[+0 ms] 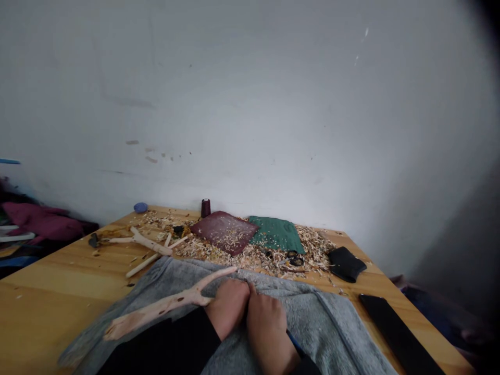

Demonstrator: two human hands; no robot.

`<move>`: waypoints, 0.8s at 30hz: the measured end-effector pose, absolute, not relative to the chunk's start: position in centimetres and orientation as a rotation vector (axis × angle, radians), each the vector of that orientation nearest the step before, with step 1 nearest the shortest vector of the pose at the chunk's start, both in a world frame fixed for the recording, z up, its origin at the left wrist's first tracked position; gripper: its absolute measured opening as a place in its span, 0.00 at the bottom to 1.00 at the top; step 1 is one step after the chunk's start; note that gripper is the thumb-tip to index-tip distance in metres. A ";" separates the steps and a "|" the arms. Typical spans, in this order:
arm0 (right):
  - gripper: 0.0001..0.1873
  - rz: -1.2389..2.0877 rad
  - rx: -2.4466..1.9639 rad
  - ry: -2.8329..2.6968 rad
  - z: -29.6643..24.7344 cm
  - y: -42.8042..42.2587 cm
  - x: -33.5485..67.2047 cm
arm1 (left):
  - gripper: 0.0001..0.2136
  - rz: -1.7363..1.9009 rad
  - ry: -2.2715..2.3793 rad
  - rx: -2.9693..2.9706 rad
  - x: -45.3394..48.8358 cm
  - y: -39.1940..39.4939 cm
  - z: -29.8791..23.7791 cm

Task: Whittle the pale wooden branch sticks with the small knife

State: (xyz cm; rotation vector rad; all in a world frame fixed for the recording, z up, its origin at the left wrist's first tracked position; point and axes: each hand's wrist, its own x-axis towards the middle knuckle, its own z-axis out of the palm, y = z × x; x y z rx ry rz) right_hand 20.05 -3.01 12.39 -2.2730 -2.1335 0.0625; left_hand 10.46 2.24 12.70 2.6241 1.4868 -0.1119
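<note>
Left grip (pixel 228 308) clasps the stick (pixel 156 309), hiding one branch's end; right grip (pixel 267 323), just beside, curls closed, anything inside hidden.

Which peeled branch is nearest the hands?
The forked branch over the grey cloth, one prong at the left hand; other pale sticks lie farther back.

Pale wooden worktop (pixel 39 297), shavings (pixel 312 242) strewn toward back.
Grey cloth (pixel 320 323) covers front middle; dark spool (pixel 205 208) stands behind; black slab (pixel 396 333) lies right.

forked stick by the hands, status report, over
Left hand closed on a prong of the forked stick. Right hand fisted alongside, palm hidden. Stick over grey cloth. Wood shavings beyond, apparently not blocking.
</note>
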 end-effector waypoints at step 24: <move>0.33 0.359 -1.931 -1.930 10.6 -2.0 27.4 | 0.16 0.095 1.641 2.550 8.6 2.9 11.5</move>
